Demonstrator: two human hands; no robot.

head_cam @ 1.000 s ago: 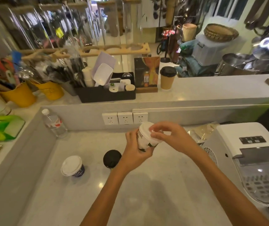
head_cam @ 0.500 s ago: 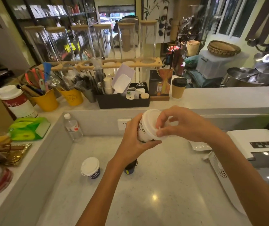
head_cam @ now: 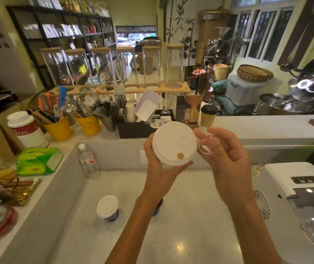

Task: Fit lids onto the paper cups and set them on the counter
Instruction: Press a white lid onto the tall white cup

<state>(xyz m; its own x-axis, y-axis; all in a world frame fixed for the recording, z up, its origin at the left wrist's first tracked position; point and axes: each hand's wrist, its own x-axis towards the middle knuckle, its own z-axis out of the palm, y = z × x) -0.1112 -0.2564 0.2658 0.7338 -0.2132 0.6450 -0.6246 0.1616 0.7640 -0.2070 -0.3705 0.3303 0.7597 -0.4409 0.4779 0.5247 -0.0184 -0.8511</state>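
Left hand (head_cam: 159, 168) is wrapped around a paper cup with a white lid (head_cam: 174, 143) on it, held up and tilted toward the camera so the cup body is mostly hidden. Right hand (head_cam: 222, 155) sits just beside the lid, fingers loosely curled and off it, with a thin white strip (head_cam: 202, 148) at the fingertips. Cup count: three I can make out — the held one, a white-lidded dark cup (head_cam: 108, 208) down on the speckled counter (head_cam: 180, 225), and a brown cup with a black lid (head_cam: 208, 116) up on the ledge. Something dark hides behind the left forearm — can't tell what. Water bottle (head_cam: 87, 161) in the corner, white machine (head_cam: 295, 197) on the right, two yellow buckets (head_cam: 59, 129) of utensils.
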